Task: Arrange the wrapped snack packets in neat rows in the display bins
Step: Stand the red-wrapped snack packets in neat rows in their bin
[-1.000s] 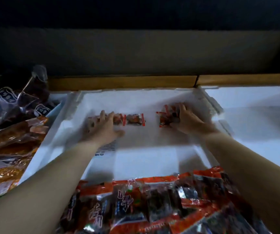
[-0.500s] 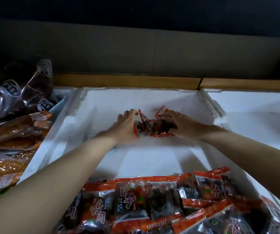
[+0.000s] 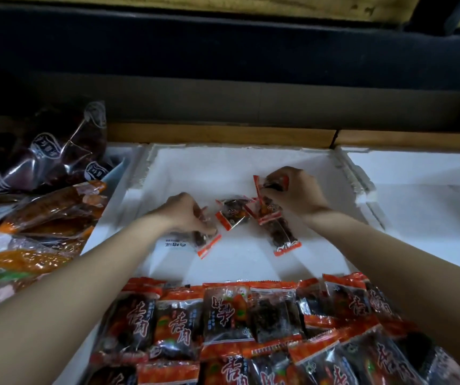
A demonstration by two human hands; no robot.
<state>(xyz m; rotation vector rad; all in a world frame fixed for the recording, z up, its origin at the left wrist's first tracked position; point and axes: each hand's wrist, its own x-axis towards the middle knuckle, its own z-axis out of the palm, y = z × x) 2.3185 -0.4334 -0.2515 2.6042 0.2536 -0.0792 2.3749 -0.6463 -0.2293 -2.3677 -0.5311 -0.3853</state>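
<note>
Left hand [image 3: 187, 215] pinches one small packet [image 3: 205, 243] by its upper end, fingers curled over it. The packet's long axis runs down and to the right from the grip, red sealed end lowest. Right hand [image 3: 295, 193] grips a bunch of packets [image 3: 280, 233], fingers closed; one hangs below the grip, long axis pointing toward the wearer. A loose packet [image 3: 233, 213] lies between the two grips on the floor of the white bin [image 3: 223, 168]. Judged light, soft and crinkly, with slippery film; best taken by the flat sealed ends.
</note>
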